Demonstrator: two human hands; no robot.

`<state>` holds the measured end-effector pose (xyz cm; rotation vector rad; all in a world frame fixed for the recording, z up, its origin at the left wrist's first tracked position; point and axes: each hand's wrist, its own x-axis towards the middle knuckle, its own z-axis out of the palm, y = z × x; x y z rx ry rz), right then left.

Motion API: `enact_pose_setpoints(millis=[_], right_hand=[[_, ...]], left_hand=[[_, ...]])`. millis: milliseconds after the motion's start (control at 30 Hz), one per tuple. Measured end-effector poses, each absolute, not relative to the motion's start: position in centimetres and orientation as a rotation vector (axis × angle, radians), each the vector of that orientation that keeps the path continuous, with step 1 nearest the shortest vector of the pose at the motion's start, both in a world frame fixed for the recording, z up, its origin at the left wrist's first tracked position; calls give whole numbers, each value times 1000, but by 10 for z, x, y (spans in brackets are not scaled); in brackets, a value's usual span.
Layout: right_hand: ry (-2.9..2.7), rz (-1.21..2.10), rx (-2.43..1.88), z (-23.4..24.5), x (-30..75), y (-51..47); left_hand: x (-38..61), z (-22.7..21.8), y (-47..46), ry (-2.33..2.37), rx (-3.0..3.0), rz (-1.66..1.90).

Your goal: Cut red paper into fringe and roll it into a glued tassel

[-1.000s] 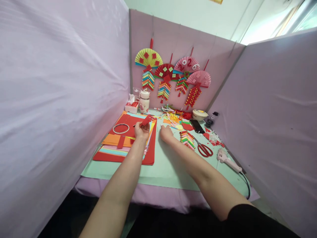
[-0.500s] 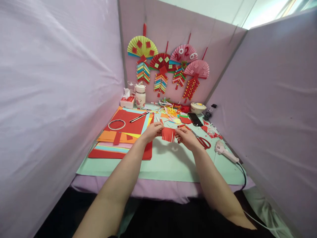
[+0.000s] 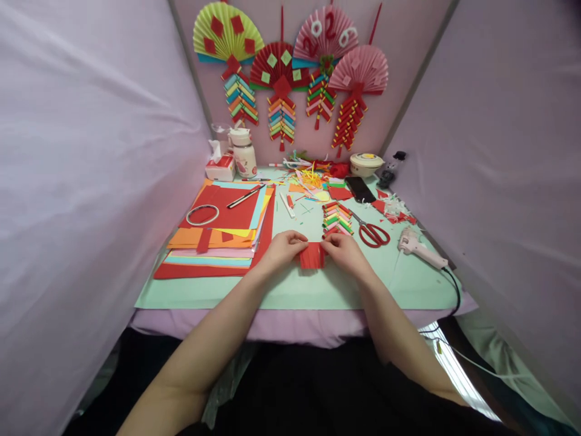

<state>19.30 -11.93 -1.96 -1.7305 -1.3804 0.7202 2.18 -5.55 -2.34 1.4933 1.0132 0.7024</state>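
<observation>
My left grip [image 3: 287,248] and right grip [image 3: 344,249] pinch the red fringed paper [image 3: 312,257], likely light and easily torn, by its upper corners.

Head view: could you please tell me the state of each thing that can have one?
Red paper: lower edge cut into fringe
Left hand: pinching the paper's left side
Right hand: pinching its right side
Scissors: lying down, blades seemingly closed
Glue gun: lying down, cord attached
Phone: screen dark
Tissue box: open, tissue sticking out
Bottle: upright, lid on
Paper fans: spread open, hanging
</observation>
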Motion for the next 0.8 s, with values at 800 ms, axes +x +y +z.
enact_pose_setpoints(millis=[800], right_hand=[[-1555, 198, -1714, -54, 218, -156]], left_hand=[[29, -41, -107, 802, 2867, 206]])
